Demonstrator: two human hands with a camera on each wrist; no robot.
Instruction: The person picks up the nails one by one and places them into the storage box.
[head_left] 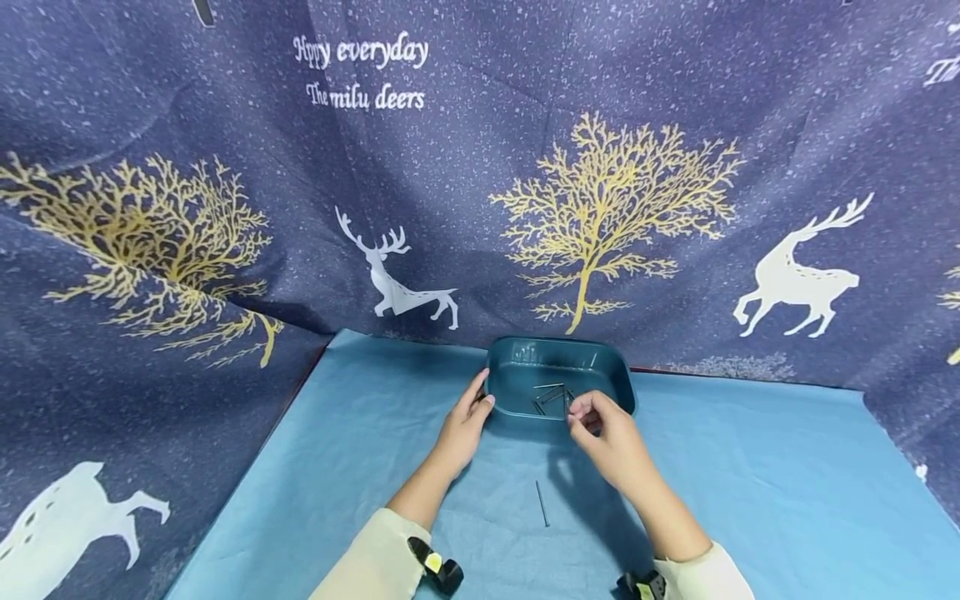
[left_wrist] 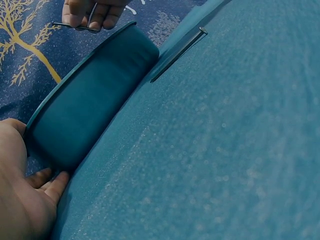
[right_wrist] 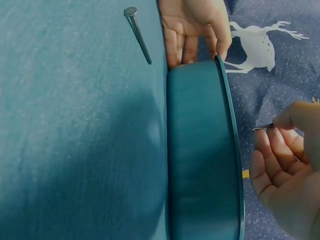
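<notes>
A dark teal plastic tray (head_left: 517,375) stands at the back of the blue-covered table, with several nails (head_left: 551,397) lying loose inside it. My left hand (head_left: 463,427) holds the tray's left end, thumb at the rim and fingers low against the wall. Over the front rim, toward the right, my right hand (head_left: 611,433) pinches a nail (right_wrist: 263,127) between thumb and fingertips. In the left wrist view a second thin dark shaft (left_wrist: 92,14) shows among those fingers. One more nail (head_left: 542,504) rests on the cloth in front of the tray.
Light blue cloth (head_left: 750,483) covers the table. Just behind the tray hangs a dark blue curtain (head_left: 465,167) with printed deer and trees. Black straps (head_left: 437,567) circle both sleeves near the wrists.
</notes>
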